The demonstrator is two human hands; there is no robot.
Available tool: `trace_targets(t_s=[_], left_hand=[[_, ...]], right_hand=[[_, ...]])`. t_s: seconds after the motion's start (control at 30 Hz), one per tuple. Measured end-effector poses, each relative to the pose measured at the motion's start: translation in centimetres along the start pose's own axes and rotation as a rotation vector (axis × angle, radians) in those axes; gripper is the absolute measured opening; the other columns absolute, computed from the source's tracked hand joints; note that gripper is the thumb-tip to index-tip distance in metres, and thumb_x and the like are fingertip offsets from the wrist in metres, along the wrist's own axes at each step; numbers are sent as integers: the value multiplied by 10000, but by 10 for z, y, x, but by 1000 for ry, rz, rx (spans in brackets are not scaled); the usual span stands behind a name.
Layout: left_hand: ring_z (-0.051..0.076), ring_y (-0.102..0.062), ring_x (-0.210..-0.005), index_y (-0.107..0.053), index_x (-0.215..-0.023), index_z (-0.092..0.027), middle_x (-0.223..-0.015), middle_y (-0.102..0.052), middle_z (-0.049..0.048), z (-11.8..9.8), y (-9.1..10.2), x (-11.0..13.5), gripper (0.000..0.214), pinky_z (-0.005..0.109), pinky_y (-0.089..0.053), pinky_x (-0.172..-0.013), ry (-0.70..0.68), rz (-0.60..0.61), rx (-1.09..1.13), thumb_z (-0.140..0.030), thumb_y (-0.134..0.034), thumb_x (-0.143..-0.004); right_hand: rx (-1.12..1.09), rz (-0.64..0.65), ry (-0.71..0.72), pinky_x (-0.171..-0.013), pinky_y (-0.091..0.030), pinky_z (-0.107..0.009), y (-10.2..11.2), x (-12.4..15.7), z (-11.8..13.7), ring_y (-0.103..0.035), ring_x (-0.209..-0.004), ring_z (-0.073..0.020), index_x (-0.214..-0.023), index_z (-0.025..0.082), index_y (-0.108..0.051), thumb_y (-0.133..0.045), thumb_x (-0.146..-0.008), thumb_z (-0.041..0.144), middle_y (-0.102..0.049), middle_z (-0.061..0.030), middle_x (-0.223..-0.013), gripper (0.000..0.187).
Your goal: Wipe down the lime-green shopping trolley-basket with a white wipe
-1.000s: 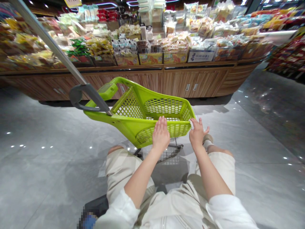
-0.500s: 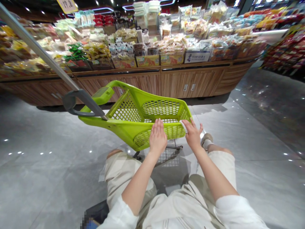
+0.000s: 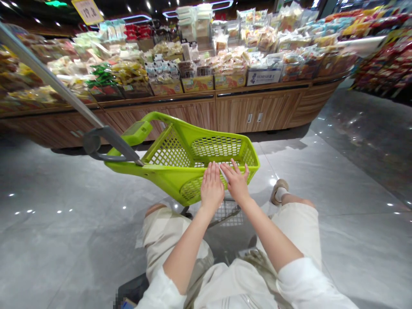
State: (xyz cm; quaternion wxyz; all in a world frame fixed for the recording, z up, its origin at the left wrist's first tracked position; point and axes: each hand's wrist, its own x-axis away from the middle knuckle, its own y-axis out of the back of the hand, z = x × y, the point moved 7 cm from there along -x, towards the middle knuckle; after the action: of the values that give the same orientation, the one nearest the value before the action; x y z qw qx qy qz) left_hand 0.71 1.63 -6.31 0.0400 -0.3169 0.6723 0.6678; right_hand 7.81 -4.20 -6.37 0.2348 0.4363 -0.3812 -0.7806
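Note:
A lime-green plastic shopping cart basket (image 3: pixel 167 174) stands in front of me on a wire frame, with nothing visible inside it. My left hand (image 3: pixel 211 186) lies flat on the basket's near rim, fingers stretched out together. My right hand (image 3: pixel 236 182) rests beside it on the same rim, fingers extended and almost touching the left hand. Both hands hold nothing. A grey handle bar (image 3: pixel 106 139) runs up to the left from the cart.
A long wooden display counter (image 3: pixel 238 107) loaded with packaged baked goods and snacks stands just beyond the cart. A yellow price sign (image 3: pixel 87 10) hangs at the upper left. More shelves (image 3: pixel 386 68) line the right. Glossy grey floor tiles surround me; my shoe (image 3: pixel 278 191) shows at right.
My right hand has slid left along the basket rim from its right corner until it lies next to my left hand. The view has tilted slightly down.

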Motion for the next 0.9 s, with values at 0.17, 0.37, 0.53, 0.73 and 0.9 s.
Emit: trace_targets(t_s=[0.17, 0.37, 0.53, 0.73, 0.9], left_hand=[[238, -182, -1520, -148, -1564, -84, -1604, -313, 161, 1, 3, 1, 676, 469, -266, -1231, 3, -33, 26, -130, -363, -925], [236, -173, -1522, -149, -1566, -82, -1610, -300, 151, -2, 2, 1, 677, 461, -257, -1236, 6, -35, 34, -133, -364, -927], [243, -160, -1524, -206, -1547, -55, -1609, -296, 163, -3, 0, -1, 640, 463, -257, -1234, 21, -36, 22, -134, -358, -930], [252, -176, -1520, -222, -1546, -68, -1605, -301, 175, -2, 0, -1, 644, 474, -259, -1230, 16, -12, 12, -151, -383, -928], [250, -177, -1520, -174, -1561, -75, -1603, -309, 168, -3, 3, 0, 671, 475, -265, -1228, 25, -42, 16, -126, -367, -920]], right_hand=[[83, -48, -112, -1162, -49, -612, 21, 23, -73, -295, -1475, -234, -1435, 319, -456, -423, -694, 19, -569, -32, -1437, 801], [64, -154, -356, -1137, -138, -622, 30, 41, -129, -357, -1444, -246, -1381, 303, -518, -380, -699, 29, -586, -42, -1417, 747], [28, -130, -282, -1147, -111, -628, 12, 15, -54, -310, -1470, -251, -1360, 242, -533, -379, -711, 12, -575, -73, -1425, 705], [-47, 15, -45, -1164, -104, -591, 1, -2, 3, -322, -1463, -239, -1401, 275, -497, -427, -779, 50, -546, -61, -1459, 665], [56, -26, -100, -1158, -89, -604, 22, 21, -63, -286, -1479, -235, -1424, 317, -465, -429, -723, 24, -561, -25, -1447, 760]])
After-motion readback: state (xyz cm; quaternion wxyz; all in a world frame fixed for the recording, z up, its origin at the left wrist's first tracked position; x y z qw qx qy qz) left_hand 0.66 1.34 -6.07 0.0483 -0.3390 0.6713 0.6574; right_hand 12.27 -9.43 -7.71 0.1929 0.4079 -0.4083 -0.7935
